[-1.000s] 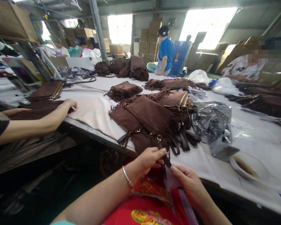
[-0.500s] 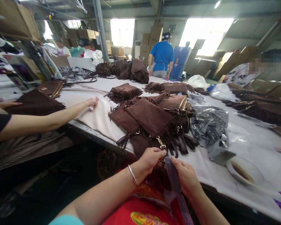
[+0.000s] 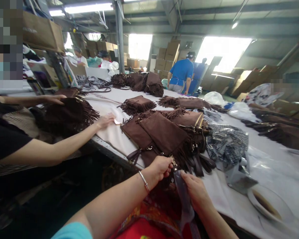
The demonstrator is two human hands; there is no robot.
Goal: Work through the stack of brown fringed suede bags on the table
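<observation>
With closed fingers, my left hand (image 3: 161, 167) pinches a gold-coloured snap hook (image 3: 174, 163) at the end of a dark strap. My right hand (image 3: 195, 189) grips that strap (image 3: 183, 192) just below the hook; a clear plastic sleeve covers the strap, which hangs down toward my lap. Right behind my hands lies a pile of brown fringed bags (image 3: 164, 132), with zips, rings and short dark straps showing. What the strap's lower end joins is hidden.
A tape dispenser (image 3: 241, 179) and a tape roll (image 3: 266, 204) sit to the right, beside a plastic-wrapped grey bundle (image 3: 226, 141). At left, a co-worker's arm (image 3: 72, 142) reaches over the table edge. More brown bags (image 3: 139, 104) lie farther back. Red printed material (image 3: 142, 229) is below me.
My view has tilted up and shifted left. My left fingers have moved from the strap end onto the snap hook. The co-worker has lifted and turned a brown bag, its fringe now showing.
</observation>
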